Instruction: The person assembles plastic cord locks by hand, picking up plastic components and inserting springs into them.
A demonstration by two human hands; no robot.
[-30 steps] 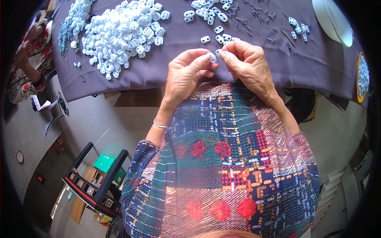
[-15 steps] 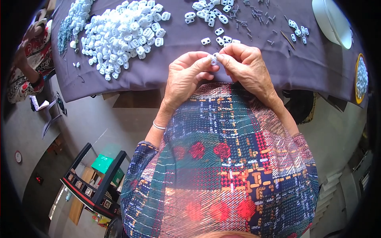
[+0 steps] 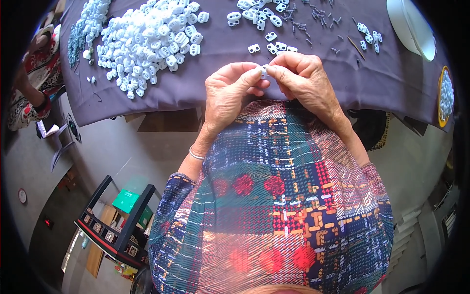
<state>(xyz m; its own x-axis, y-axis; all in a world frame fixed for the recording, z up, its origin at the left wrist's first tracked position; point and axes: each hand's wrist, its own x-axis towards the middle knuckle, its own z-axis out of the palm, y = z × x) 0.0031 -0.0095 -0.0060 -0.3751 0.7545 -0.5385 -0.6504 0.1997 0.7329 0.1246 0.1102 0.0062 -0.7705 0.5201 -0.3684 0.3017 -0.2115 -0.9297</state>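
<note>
Just above the table's front edge, my left hand (image 3: pixel 231 93) and my right hand (image 3: pixel 308 83) meet, both closed. Between their fingertips is one small white two-hole cord lock (image 3: pixel 264 73), partly covered by the thumbs. My left thumb and index finger pinch it from one side, while my right thumb and forefinger press on the other. Beyond the hands lie several loose white cord locks (image 3: pixel 280 46). Small metal springs (image 3: pixel 320 19) are scattered to their right, with a thin wooden stick (image 3: pixel 356 48) beside a few more locks (image 3: pixel 364 29).
A big heap of white cord lock parts (image 3: pixel 147 44) covers the left of the dark tablecloth (image 3: pixel 215 44), with a bluish pile (image 3: pixel 78 41) further left. At right stand a white basin (image 3: pixel 409 29) and a yellow-rimmed tray (image 3: pixel 442 117). Another person's arm (image 3: pixel 29 88) shows at far left.
Both hands stay at the same place with the cord lock, the fingers shifting only slightly around it. At far left, the other person's arm has moved a little.
</note>
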